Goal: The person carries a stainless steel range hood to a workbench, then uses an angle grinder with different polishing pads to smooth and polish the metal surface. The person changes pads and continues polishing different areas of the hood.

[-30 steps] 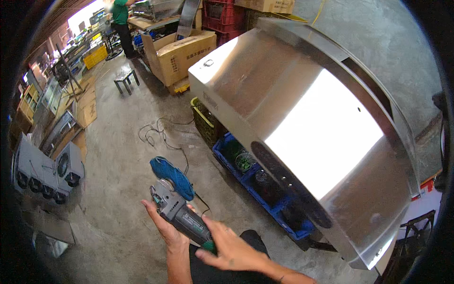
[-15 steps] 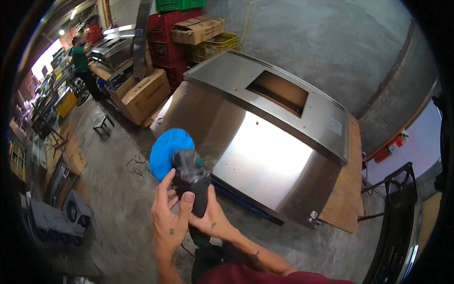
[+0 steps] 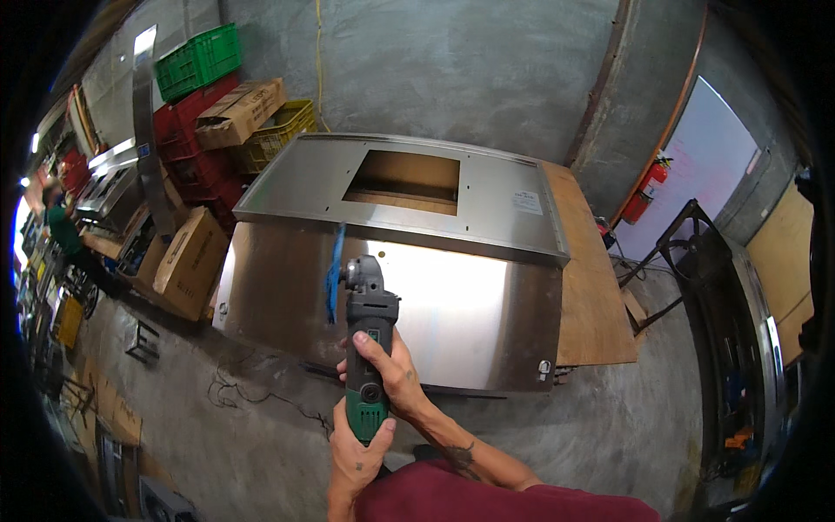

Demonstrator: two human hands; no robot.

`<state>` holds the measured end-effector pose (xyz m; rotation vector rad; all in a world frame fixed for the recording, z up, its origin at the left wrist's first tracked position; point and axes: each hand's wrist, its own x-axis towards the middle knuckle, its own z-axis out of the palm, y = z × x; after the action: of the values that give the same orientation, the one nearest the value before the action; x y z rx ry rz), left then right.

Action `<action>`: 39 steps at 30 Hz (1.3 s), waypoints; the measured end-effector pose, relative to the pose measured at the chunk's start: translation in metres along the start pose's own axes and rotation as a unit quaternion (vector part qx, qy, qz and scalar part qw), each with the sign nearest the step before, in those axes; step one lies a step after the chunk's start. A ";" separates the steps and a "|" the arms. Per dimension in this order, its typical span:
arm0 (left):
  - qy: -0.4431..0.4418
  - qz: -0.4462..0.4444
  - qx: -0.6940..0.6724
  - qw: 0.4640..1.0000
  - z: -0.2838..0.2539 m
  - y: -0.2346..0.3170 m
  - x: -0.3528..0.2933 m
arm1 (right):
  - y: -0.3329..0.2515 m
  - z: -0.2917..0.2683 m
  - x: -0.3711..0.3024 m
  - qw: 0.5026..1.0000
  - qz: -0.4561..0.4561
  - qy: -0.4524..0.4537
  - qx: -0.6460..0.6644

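An angle grinder (image 3: pixel 372 309) with a grey head and a dark and green body is in both my hands, head pointing away from me. My left hand (image 3: pixel 355 459) wraps the green rear end. Higher up, my right hand (image 3: pixel 396 374) grips the body, its thumb lying across the top. A blue disc (image 3: pixel 335 278) on the left side of the head shows edge-on. Beyond the tool lies a large stainless steel housing (image 3: pixel 452 304), with a raised far section that has a rectangular opening (image 3: pixel 404 184). Whether the disc touches the steel I cannot tell.
A wooden board (image 3: pixel 591 287) sticks out beneath the housing at right. Cardboard boxes (image 3: pixel 190 265) and stacked crates (image 3: pixel 198 61) stand at left. A loose cord (image 3: pixel 261 396) lies on the floor. A fire extinguisher (image 3: pixel 648 187) hangs at right; another person (image 3: pixel 65 230) stands far left.
The grinder has turned so its disc shows edge-on instead of face-on. My left hand has shifted down to the green rear end. The view has swung right.
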<state>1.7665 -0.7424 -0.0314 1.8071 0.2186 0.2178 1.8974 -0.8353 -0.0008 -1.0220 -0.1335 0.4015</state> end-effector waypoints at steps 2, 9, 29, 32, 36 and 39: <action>-0.046 0.036 0.010 0.998 -0.020 -0.008 0.027 | 0.004 0.008 0.019 0.999 -0.019 0.029 0.017; -0.143 -0.127 -0.303 0.934 -0.115 -0.068 0.091 | 0.032 0.052 0.059 0.997 -0.030 0.057 0.047; -0.096 0.089 0.089 0.987 -0.075 -0.043 0.198 | 0.022 0.035 0.218 0.996 -0.053 0.061 -0.023; -0.100 0.104 0.106 0.984 -0.063 -0.046 0.213 | 0.017 0.021 0.230 0.997 -0.041 0.061 -0.036; -0.122 0.114 0.138 0.976 -0.050 -0.040 0.228 | 0.009 0.004 0.241 0.998 -0.026 0.061 -0.010; -0.115 0.152 0.159 0.969 -0.039 -0.036 0.233 | 0.001 -0.004 0.248 0.997 -0.057 0.057 0.012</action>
<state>1.9798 -0.6358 -0.0493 2.1630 -0.2034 0.1945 2.1267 -0.7424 -0.0233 -1.0070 -0.0839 0.2408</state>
